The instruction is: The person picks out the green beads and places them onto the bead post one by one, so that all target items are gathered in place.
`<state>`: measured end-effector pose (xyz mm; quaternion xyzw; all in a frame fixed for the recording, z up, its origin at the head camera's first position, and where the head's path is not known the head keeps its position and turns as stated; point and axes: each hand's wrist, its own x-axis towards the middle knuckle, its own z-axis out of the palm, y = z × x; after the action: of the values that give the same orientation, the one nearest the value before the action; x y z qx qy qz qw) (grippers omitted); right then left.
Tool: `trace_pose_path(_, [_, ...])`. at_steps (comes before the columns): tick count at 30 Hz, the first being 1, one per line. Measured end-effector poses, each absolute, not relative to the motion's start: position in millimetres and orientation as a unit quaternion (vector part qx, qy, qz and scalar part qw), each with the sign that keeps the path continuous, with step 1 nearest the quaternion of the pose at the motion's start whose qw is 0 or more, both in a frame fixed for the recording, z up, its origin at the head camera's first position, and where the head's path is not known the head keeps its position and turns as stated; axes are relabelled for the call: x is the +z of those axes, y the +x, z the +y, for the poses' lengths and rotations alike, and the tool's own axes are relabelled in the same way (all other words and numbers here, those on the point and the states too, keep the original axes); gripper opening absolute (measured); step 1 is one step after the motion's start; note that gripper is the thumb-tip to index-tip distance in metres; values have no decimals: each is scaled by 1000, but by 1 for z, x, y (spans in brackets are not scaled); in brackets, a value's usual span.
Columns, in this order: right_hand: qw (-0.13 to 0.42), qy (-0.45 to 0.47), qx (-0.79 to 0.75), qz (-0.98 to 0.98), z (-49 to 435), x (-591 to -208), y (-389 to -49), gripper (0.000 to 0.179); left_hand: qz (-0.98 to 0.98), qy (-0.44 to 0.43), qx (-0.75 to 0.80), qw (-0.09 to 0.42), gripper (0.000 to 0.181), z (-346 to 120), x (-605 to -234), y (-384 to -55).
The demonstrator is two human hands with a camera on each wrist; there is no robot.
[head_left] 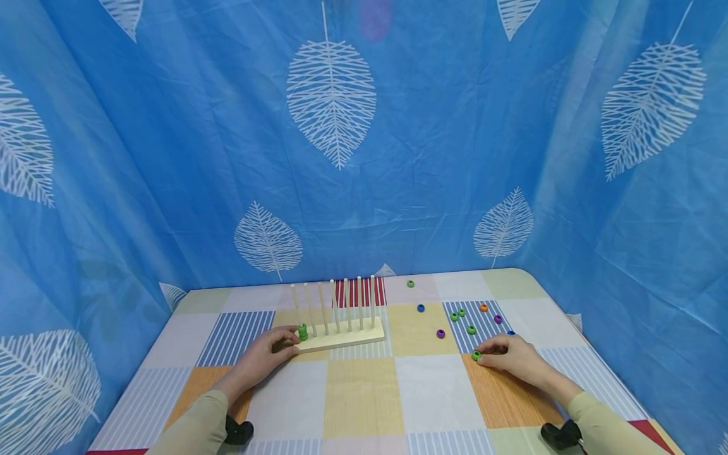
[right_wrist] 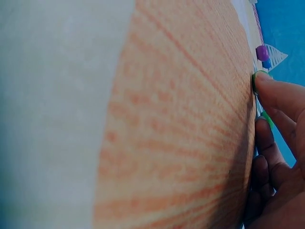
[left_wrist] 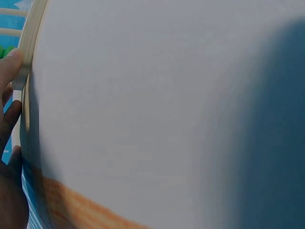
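Note:
A pale wooden peg board point(head_left: 347, 339) with several upright pegs stands left of centre, green beads point(head_left: 303, 332) stacked on its leftmost peg. My left hand point(head_left: 266, 354) grips the board's left end, thumb on the near side; in the left wrist view the thumb point(left_wrist: 10, 67) presses the edge of the wooden base point(left_wrist: 29, 43). At the right, my right hand point(head_left: 514, 359) pinches a green bead point(head_left: 476, 356) between thumb and fingers, low over the orange patch. The right wrist view shows the thumb point(right_wrist: 274, 90) covering most of that bead.
Loose beads lie about the right side: several green ones point(head_left: 471, 330), purple ones point(head_left: 440, 333), an orange one point(head_left: 483, 308) and blue ones point(head_left: 421, 308). A patchwork cloth point(head_left: 364, 398) covers the table. Blue curtains point(head_left: 409, 189) with white leaves hang behind and at both sides.

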<state>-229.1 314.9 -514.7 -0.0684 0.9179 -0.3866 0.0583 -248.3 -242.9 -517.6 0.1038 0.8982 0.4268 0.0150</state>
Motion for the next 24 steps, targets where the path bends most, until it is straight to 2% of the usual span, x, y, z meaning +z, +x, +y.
trace_pose_path(24, [54, -73, -375, 923, 313, -512, -228, 27, 897, 107, 428, 16, 8, -243, -517, -247])
